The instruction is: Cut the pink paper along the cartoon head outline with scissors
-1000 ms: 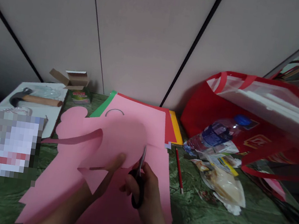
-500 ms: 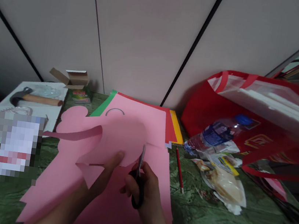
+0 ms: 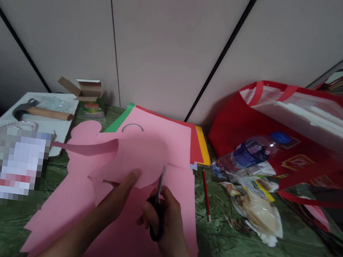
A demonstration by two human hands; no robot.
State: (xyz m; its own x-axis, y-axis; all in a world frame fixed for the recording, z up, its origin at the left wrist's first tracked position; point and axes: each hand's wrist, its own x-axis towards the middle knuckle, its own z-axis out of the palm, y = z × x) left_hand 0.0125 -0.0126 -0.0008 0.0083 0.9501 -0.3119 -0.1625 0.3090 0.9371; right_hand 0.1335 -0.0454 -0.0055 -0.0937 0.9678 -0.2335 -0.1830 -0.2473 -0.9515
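Note:
My left hand (image 3: 122, 192) grips a piece of pink paper (image 3: 141, 158), its thumb on top and the other fingers hidden underneath. The piece has a rounded right edge, and a curled strip trails off to its left. In my right hand (image 3: 167, 213) are black-handled scissors (image 3: 158, 216), with fingers through the loops. Their blades point away from me, along the paper's curved right edge; I cannot tell whether they touch it. Beneath both hands lie more pink sheets (image 3: 143, 235), and a pink cut-out with scalloped edges (image 3: 83, 154) lies to the left.
Green, red and yellow sheets (image 3: 202, 147) lie at the back under pink paper. A red pencil (image 3: 206, 195), a water bottle (image 3: 244, 153) and a red bag (image 3: 230, 119) stand or lie right. Leftward are a hammer (image 3: 46, 113), an opened small box (image 3: 91, 106) and a blurred-out item (image 3: 19, 166).
My left hand has shifted slightly left and up along the paper's lower edge. The hanging lower flap is now more covered by the hand. The scissors have barely moved.

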